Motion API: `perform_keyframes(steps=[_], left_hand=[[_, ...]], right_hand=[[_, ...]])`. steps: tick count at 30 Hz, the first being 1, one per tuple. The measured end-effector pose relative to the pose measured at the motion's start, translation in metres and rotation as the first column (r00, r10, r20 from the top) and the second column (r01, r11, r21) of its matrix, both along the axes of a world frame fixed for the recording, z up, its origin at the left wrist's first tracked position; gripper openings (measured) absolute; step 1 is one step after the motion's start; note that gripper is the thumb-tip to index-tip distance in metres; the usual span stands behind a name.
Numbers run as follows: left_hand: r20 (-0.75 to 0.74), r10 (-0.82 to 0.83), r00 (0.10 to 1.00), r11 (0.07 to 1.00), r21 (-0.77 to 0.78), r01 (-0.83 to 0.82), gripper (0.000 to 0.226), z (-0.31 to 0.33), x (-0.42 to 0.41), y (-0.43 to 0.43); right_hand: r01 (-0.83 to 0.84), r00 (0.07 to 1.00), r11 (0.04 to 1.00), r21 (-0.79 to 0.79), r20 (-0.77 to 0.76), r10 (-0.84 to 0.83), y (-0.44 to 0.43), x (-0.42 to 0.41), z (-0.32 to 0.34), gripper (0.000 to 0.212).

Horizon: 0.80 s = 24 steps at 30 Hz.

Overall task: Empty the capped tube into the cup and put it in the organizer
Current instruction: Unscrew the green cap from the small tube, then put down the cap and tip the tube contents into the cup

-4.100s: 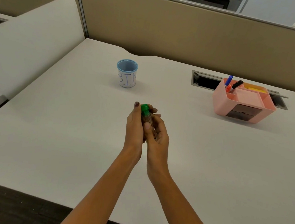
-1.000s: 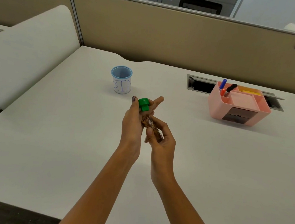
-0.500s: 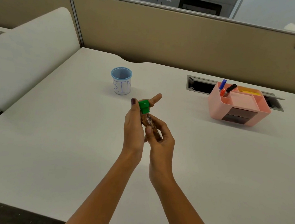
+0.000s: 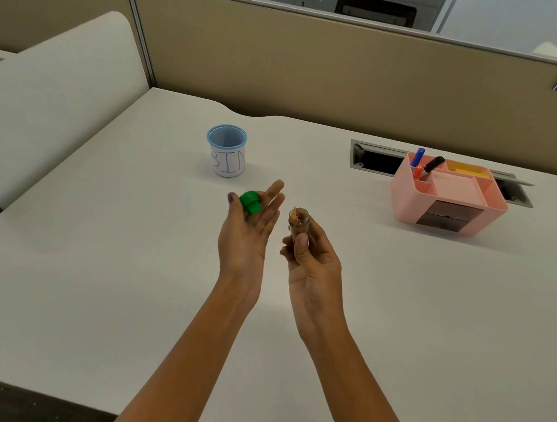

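My right hand (image 4: 313,264) holds a small clear tube (image 4: 299,221) upright over the desk; its mouth is uncovered and brownish contents show inside. The green cap (image 4: 251,201) is off the tube, pinched between the thumb and fingers of my left hand (image 4: 246,231), a short gap to the tube's left. A blue-rimmed white cup (image 4: 227,150) marked "BIN" stands on the desk beyond my left hand. The pink organizer (image 4: 448,195) sits at the right, with several markers in its back-left slot and bare compartments.
A white desk (image 4: 97,262) spreads under both hands. A recessed cable slot (image 4: 372,156) lies behind the organizer. Tan partition walls (image 4: 316,72) close off the back, and a white curved divider (image 4: 45,89) runs along the left.
The cap has come off the tube. My left hand has pulled left with the cap while my right hand has moved slightly right, holding the uncapped tube.
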<state>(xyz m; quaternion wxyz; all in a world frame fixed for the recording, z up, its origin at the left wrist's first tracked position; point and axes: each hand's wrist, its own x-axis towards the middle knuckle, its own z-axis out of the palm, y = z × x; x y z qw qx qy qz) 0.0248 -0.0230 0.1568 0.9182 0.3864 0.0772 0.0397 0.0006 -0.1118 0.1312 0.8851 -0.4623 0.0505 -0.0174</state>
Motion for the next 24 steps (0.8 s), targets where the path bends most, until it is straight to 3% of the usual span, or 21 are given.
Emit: perform_keyframes(steps=[1,3,5,9,12,17,24], left_hand=[[-0.060,0.032,0.998,0.976,0.217,-0.018,0.045,-0.006,-0.001,-0.001],[-0.113,0.103,0.988,0.759,0.651,-0.005,0.036,-0.025,-0.005,-0.004],[-0.071,0.107,0.992,0.537,0.843,0.002,0.027,-0.049,-0.011,-0.006],[-0.065,0.061,0.996,0.273,0.961,0.046,0.027,-0.090,-0.018,-0.008],[-0.042,0.031,0.999,0.150,0.988,0.037,0.026,-0.108,-0.020,-0.007],[0.009,-0.018,1.000,0.036,0.999,-0.009,0.027,-0.128,-0.022,-0.003],[0.023,-0.079,0.997,-0.014,1.000,-0.024,0.033,-0.141,-0.023,0.001]], right_hand=[[0.004,1.000,1.000,0.004,-0.006,-0.004,-0.002,0.000,0.000,0.028],[0.019,1.000,0.999,0.037,-0.011,-0.019,-0.006,0.001,0.000,0.030],[0.041,0.999,0.992,0.123,-0.029,-0.038,-0.009,0.001,-0.001,0.031],[0.076,0.996,0.974,0.213,-0.068,-0.063,-0.013,0.003,-0.004,0.028],[0.078,0.996,0.970,0.229,-0.058,-0.067,-0.014,0.004,-0.005,0.027],[0.087,0.995,0.950,0.300,-0.080,-0.066,-0.017,0.007,-0.010,0.023],[0.113,0.988,0.922,0.370,-0.138,-0.066,-0.016,0.014,-0.012,0.025]])
